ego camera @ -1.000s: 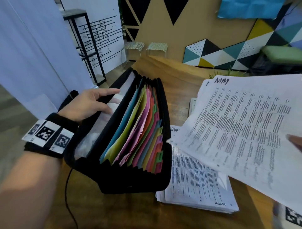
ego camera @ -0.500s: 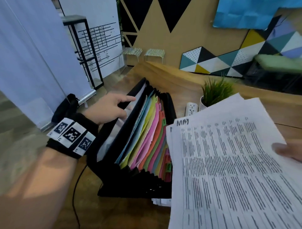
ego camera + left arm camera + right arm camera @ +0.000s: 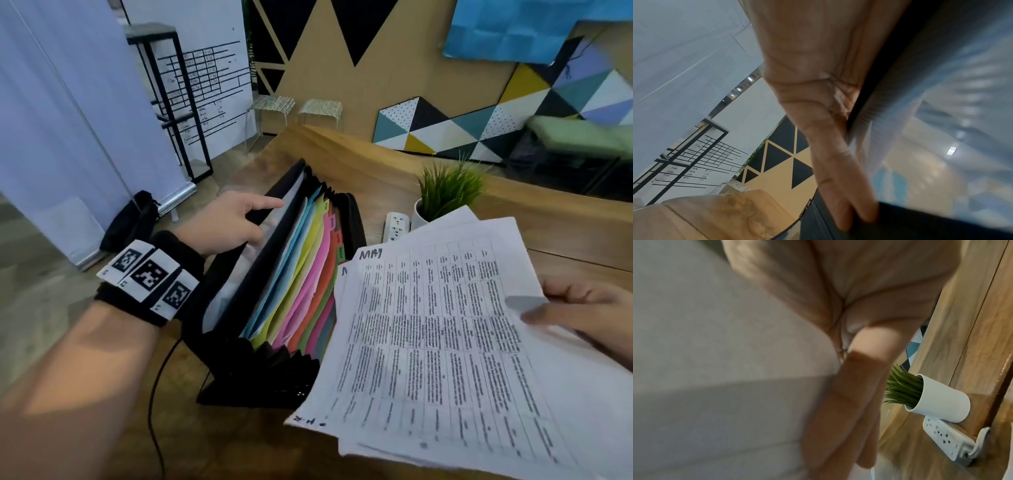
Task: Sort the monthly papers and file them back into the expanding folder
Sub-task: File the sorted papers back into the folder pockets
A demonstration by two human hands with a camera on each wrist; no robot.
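Observation:
A black expanding folder (image 3: 260, 377) stands open on the wooden table, showing coloured dividers (image 3: 301, 284) with month tabs; a green tab (image 3: 340, 253) reads MAY. My left hand (image 3: 233, 222) holds the folder's left wall at its rim, thumb inside and fingers outside, pulling it open. The left wrist view shows the left hand (image 3: 828, 113) lying along the black rim (image 3: 869, 105). My right hand (image 3: 589, 308) grips a sheaf of printed papers (image 3: 445, 342) marked MAY, thumb on top, just right of the folder and overlapping its right end. Seen from the right wrist, the fingers (image 3: 849, 386) lie under the sheets (image 3: 715, 369).
A small potted plant (image 3: 445, 192) in a white cup (image 3: 937, 395) and a white power strip (image 3: 395, 226) sit behind the papers. A black cable (image 3: 154, 394) runs across the table near the front left. The table's left edge drops to the floor beside my left wrist.
The right hand has brought the MAY sheets left and closer to the folder, covering the paper stack on the table. The left hand stays on the folder's wall.

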